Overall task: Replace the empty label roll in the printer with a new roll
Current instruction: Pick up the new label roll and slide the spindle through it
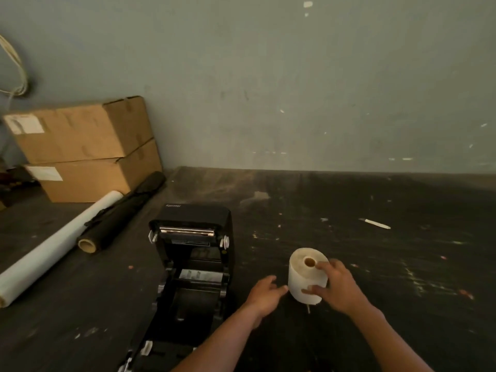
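Printer (192, 264) was seen lid-up on the table (349, 210), roll bay open; contents not made out. New label roll (307, 276) stood on end at 3 o'clock of the printer. Right hand (339, 287) grip was wrapped around the roll. Left hand (264, 294) grip was open, fingertips just beside the roll. Two cardboard boxes (80, 151) were stacked, taped closed, at 10 o'clock.

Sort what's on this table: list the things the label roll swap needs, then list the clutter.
For the job:
- printer, lid open
- new label roll, standing on end, right hand gripping it
- left hand, open beside the roll

Lying about:
- two stacked cardboard boxes
- white roll
- black roll
- small white strip
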A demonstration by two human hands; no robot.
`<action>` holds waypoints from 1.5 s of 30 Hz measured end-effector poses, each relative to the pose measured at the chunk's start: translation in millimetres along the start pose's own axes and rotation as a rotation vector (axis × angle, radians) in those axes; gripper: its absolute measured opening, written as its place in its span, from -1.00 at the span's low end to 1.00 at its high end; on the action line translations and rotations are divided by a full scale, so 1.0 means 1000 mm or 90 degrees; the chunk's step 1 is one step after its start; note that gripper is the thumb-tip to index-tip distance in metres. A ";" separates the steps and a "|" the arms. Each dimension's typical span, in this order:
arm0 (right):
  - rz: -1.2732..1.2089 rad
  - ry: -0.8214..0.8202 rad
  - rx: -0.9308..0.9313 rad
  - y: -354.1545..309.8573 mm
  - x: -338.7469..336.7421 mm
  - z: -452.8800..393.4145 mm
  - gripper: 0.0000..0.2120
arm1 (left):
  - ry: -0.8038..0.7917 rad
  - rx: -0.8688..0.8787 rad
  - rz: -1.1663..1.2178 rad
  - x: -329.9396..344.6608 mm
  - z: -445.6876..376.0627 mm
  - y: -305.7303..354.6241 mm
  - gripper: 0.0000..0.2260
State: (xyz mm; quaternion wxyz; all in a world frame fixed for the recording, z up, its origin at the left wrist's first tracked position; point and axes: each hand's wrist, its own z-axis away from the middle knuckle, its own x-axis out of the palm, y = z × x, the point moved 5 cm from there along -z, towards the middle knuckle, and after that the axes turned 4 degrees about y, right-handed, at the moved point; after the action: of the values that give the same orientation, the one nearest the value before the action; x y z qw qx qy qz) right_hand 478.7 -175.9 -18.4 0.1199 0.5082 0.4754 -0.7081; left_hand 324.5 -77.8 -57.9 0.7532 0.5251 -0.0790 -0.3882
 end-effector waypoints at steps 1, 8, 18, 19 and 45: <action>0.046 -0.016 -0.022 0.001 0.006 -0.010 -0.32 | -0.006 -0.001 0.005 0.003 -0.006 0.003 -0.47; 0.209 -0.045 -0.084 0.015 0.034 -0.046 -0.26 | -0.060 0.043 -0.047 0.038 -0.038 0.008 -0.48; 0.021 -0.030 -0.019 0.016 0.018 -0.033 -0.30 | -0.004 0.010 0.034 0.018 -0.031 -0.008 -0.29; -0.082 -0.018 0.032 0.019 0.014 -0.026 -0.31 | 0.001 -0.006 0.069 0.013 -0.028 -0.011 -0.18; -0.145 0.002 0.046 0.008 0.014 0.061 -0.52 | 0.010 -0.246 0.301 0.012 0.032 -0.039 -0.22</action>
State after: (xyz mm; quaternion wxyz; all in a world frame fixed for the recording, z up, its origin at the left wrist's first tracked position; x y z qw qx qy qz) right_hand 440.3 -224.2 -32.6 0.0198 0.4558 0.5047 -0.7329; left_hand 296.4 -114.5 -81.0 0.9092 0.3423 -0.1179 -0.2058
